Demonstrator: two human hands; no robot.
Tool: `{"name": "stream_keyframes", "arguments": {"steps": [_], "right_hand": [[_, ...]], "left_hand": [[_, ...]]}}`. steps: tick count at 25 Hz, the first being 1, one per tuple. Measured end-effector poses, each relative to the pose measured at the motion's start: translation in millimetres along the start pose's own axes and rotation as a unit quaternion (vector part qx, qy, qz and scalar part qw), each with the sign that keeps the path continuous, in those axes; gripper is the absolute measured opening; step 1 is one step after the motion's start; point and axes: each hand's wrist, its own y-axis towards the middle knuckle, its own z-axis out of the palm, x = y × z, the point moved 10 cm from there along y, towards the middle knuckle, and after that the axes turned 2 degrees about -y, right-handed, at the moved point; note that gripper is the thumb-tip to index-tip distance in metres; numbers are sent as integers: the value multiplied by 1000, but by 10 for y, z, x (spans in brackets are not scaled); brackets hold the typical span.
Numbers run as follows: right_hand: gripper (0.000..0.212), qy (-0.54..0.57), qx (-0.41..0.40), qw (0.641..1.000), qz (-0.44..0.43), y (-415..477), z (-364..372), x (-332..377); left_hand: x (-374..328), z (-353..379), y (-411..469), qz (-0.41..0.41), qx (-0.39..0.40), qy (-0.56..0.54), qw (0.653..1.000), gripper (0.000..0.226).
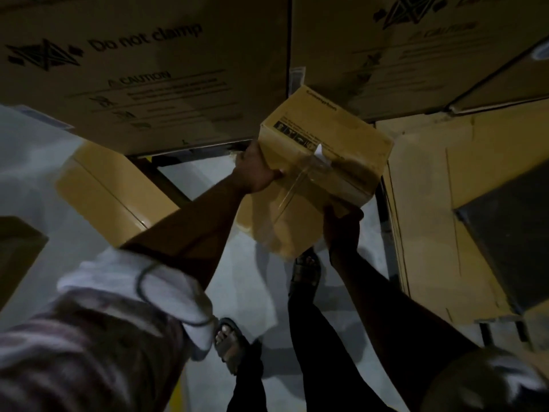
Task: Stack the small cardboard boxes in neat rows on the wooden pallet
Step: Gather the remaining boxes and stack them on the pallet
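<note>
I hold a small cardboard box [315, 165] in the air in front of me, tilted, with clear tape across its seam and black printing on its upper face. My left hand [255, 171] grips its left edge, thumb on the near face. Under the box's near right corner, my right hand [341, 224] grips it from below. Another small cardboard box [110, 188] lies on the floor to the left, partly behind my left forearm. No wooden pallet can be made out in the dim view.
Large cartons [142, 69] printed "Do not clamp" stand ahead, another large carton [416, 49] beside them. Flat cardboard [430, 218] lies at the right. A box corner [17, 251] shows at the left edge. My sandalled feet [228, 343] stand on the grey floor [252, 292].
</note>
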Motion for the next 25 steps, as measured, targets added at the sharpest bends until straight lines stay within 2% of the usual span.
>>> {"name": "stream_keyframes", "arguments": {"steps": [2, 5, 8, 11, 14, 16, 18, 19, 21, 23, 25], "right_hand": [[106, -13, -6, 999, -33, -206, -56, 90], [89, -35, -7, 994, -104, -697, -189, 346], [91, -22, -13, 983, -181, -1206, -292, 861], [81, -21, 11, 960, -280, -1878, -219, 1558], [84, -55, 63, 922, -379, -2809, -65, 2329], [90, -70, 141, 884, -440, -3650, 196, 2743], [102, -77, 189, 832, -517, -4530, 514, 3088], [110, -87, 216, 801, -552, -4984, 718, 3194], [124, -105, 271, 717, -634, -6000, 1205, 3257], [128, -120, 271, 661, -689, -6675, 1538, 3256], [127, -128, 260, 590, -754, -7611, 1870, 3105]], "left_hand": [[-70, -127, -194, 42, -18, -24, 999, 98], [-54, -419, -760, 81, -77, -72, 991, 96], [80, -901, -1536, 94, -155, -132, 975, 97], [314, -1531, -2508, 91, -238, -173, 951, 100], [520, -2226, -3635, 80, -332, -162, 926, 103], [722, -2651, -4593, 70, -396, -147, 904, 100], [951, -3047, -5539, 63, -469, -133, 871, 102], [1075, -3202, -5983, 60, -499, -125, 856, 107], [1437, -3449, -6878, 28, -557, -84, 826, 119], [1661, -3627, -7444, 2, -577, -41, 816, 128], [2079, -3819, -8246, -65, -621, -10, 781, 134]]}}
